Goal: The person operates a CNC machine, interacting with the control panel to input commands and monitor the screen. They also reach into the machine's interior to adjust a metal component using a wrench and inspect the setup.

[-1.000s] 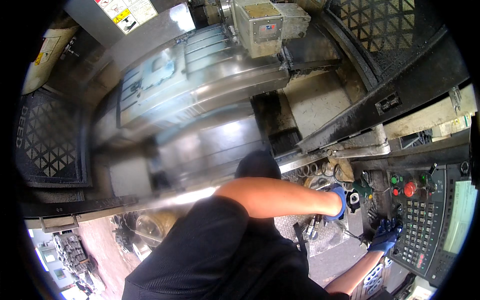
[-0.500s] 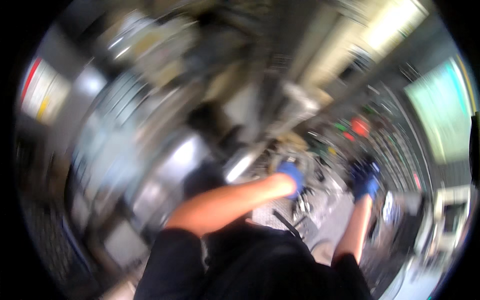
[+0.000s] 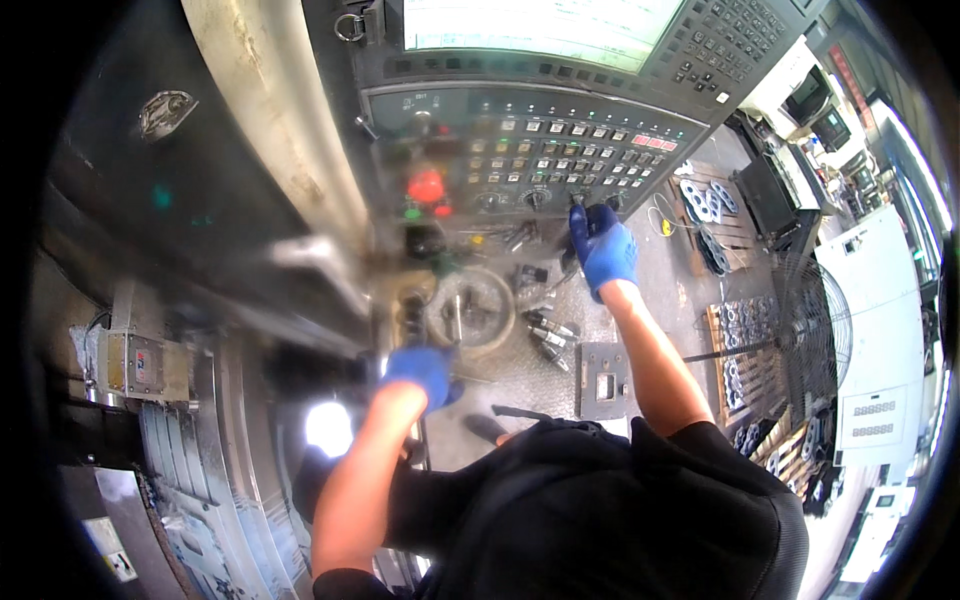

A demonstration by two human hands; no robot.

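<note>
My right hand [image 3: 607, 252], in a blue glove, reaches up to the lower edge of a dark machine control panel [image 3: 455, 110]. Its fingers are bent together round a small rotary knob [image 3: 579, 199] there, partly covering it. My left hand [image 3: 420, 376], also blue-gloved, is low beside the edge of the dark machine door [image 3: 130, 230]; its fingers are blurred and partly hidden, so their grip does not show. Left of the knob, on the same panel, is a red mushroom-shaped push button [image 3: 426, 185], with rows of small lit keys [image 3: 570, 150] to its right.
Below the panel, a round metal ring [image 3: 470, 312] and several metal tool holders [image 3: 550, 335] rest on a textured surface. A screen [image 3: 540, 28] is above the keys. At right stand a large fan [image 3: 815, 315] and pallets of metal parts [image 3: 735, 350]. Machine bed at lower left [image 3: 190, 450].
The view has swung from a blurred, tilted angle to face the control panel. My right hand has come to the panel's knob; my left hand is now beside the door edge.
</note>
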